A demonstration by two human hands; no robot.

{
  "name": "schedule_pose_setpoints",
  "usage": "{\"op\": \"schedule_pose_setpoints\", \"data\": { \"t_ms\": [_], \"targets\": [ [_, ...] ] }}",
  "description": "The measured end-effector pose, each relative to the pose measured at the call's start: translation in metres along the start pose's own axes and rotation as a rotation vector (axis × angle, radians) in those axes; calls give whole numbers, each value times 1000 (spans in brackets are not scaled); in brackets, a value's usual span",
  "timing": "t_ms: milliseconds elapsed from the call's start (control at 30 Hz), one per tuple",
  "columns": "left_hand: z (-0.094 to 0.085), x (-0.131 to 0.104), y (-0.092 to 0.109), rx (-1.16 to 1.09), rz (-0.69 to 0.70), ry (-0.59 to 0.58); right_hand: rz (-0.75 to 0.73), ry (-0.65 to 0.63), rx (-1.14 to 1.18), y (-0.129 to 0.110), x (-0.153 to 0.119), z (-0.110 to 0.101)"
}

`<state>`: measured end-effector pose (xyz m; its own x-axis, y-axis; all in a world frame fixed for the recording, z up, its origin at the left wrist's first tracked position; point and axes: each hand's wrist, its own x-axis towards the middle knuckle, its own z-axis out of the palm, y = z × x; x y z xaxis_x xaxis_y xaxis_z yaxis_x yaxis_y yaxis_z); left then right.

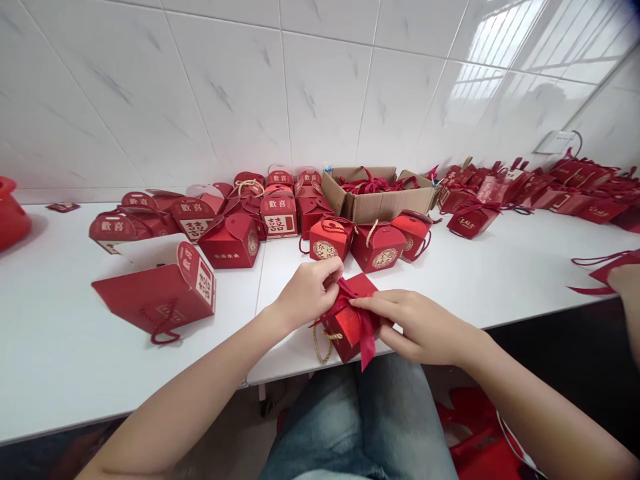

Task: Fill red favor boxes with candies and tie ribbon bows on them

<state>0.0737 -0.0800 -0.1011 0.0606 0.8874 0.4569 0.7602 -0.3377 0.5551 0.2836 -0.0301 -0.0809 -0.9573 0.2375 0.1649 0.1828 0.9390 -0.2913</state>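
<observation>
A small red gift box (345, 347) sits at the table's front edge, with a red ribbon (367, 340) across its top and one tail hanging down its front. A gold cord handle (324, 347) loops out at its left. My left hand (311, 293) is closed, thumb and finger pinching the ribbon above the box. From the other side, my right hand (413, 323) presses fingertips onto the ribbon at the knot, its lower fingers against the box's side. The ribbon between the fingertips is partly hidden.
Several red gift boxes (230, 241) stand behind, with a cardboard box (385, 208) of red ribbons. A larger red box (155, 293) lies at left. More red boxes (473, 219) line the right. Another person's hand (625, 280) is at the right edge, by a red box.
</observation>
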Motion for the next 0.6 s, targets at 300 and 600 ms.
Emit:
{"op": "schedule_pose_setpoints", "data": {
  "t_ms": [300,600],
  "targets": [
    [0,0,-3,-125,-66,28,91,257,51,0,-2,12],
    [-7,2,-11,-202,-160,22,108,148,89,-5,5,6]
  ]
}}
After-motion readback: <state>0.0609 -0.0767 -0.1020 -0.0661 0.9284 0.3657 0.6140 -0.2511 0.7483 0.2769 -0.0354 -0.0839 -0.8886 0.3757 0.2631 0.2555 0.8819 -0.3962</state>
